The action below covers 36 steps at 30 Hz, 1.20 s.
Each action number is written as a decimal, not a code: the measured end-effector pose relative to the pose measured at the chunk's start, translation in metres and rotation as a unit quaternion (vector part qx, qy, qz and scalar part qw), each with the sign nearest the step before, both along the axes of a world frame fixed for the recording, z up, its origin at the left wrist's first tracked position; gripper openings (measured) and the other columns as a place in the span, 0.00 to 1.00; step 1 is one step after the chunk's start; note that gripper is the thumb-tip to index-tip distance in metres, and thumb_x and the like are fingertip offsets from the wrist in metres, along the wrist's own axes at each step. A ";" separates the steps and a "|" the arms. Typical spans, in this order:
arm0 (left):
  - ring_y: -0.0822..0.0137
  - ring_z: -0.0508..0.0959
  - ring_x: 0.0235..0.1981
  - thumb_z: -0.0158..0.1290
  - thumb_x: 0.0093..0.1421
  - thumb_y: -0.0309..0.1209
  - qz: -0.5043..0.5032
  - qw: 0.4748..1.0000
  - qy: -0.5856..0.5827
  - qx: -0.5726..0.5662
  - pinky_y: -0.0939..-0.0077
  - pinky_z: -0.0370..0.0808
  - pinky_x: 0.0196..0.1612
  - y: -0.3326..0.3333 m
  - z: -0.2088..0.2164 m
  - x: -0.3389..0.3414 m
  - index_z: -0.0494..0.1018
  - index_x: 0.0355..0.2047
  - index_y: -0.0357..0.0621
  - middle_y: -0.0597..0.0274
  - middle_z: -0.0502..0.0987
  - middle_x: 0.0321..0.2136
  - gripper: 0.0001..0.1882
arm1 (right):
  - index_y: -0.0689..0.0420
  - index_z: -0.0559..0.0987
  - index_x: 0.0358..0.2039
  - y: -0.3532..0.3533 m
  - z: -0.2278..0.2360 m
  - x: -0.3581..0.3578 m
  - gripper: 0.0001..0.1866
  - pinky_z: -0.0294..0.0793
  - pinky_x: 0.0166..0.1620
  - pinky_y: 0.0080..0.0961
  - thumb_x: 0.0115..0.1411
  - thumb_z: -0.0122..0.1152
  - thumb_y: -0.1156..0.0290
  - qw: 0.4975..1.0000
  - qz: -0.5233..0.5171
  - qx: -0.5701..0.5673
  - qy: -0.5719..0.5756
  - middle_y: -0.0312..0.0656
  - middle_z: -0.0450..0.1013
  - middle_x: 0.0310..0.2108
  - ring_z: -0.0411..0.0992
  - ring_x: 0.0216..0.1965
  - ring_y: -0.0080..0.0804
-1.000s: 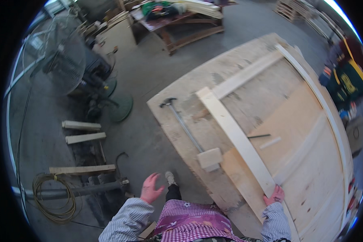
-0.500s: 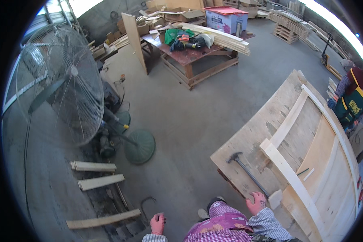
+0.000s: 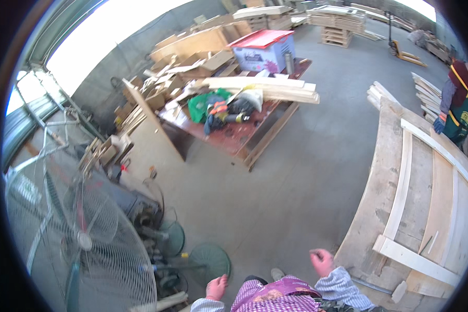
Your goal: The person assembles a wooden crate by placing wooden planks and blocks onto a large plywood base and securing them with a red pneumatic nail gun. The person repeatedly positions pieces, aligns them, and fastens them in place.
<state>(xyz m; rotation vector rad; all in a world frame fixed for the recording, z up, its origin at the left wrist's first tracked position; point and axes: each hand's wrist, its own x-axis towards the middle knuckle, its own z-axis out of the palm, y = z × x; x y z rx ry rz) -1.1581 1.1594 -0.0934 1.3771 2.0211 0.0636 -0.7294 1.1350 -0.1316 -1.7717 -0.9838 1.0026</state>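
Observation:
My left hand [image 3: 217, 287] is over the floor at the lower middle, its fingers curled in with nothing visible in them. To the right, my right hand [image 3: 322, 262] hangs just off the near left edge of a large wooden panel [image 3: 366, 229]; its fingers are bent and a little apart, and no object shows in it. Pale wooden strips form a frame on the panel, including a thick near strip [image 3: 416, 260]. A hammer's handle [image 3: 372, 286] lies by the panel's near edge, its head hidden behind my right sleeve. Beside it sits a small pale block [image 3: 399, 292].
A large caged fan [image 3: 86, 239] stands at left, near round green bases [image 3: 210, 262]. Ahead, a red-topped table [image 3: 229, 140] carries power tools, boards and a lidded box [image 3: 262, 52]. At far right, a person in a green apron [image 3: 463, 114] touches the panel. A pallet truck [image 3: 395, 49] stands behind.
The view has swung up and left, showing more of the table and fan. My right hand has come away from the panel's edge near the hammer handle. The left hand stays low and free.

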 end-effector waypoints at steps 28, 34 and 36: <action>0.48 0.71 0.49 0.58 0.53 0.29 -0.467 0.797 -0.232 0.303 0.59 0.68 0.53 0.830 0.046 0.687 0.72 0.45 0.41 0.51 0.73 0.45 0.18 | 0.60 0.82 0.38 0.382 -0.011 0.408 0.14 0.76 0.41 0.29 0.57 0.59 0.63 0.892 -0.352 -0.265 -0.102 0.48 0.80 0.33 0.79 0.36 0.33; 0.49 0.71 0.50 0.59 0.55 0.31 -0.415 0.854 -0.220 0.223 0.59 0.67 0.54 0.922 0.035 0.818 0.73 0.45 0.43 0.52 0.74 0.46 0.18 | 0.61 0.80 0.41 0.604 0.040 0.662 0.13 0.74 0.40 0.23 0.61 0.57 0.67 0.930 -0.344 -0.111 -0.068 0.44 0.79 0.32 0.77 0.34 0.27; 0.49 0.71 0.50 0.58 0.55 0.31 -0.397 0.865 -0.207 0.227 0.59 0.68 0.54 0.955 0.023 0.854 0.73 0.44 0.42 0.51 0.74 0.45 0.17 | 0.61 0.79 0.43 0.690 0.052 0.729 0.14 0.74 0.42 0.23 0.60 0.57 0.67 0.957 -0.281 -0.071 -0.011 0.44 0.79 0.34 0.76 0.36 0.27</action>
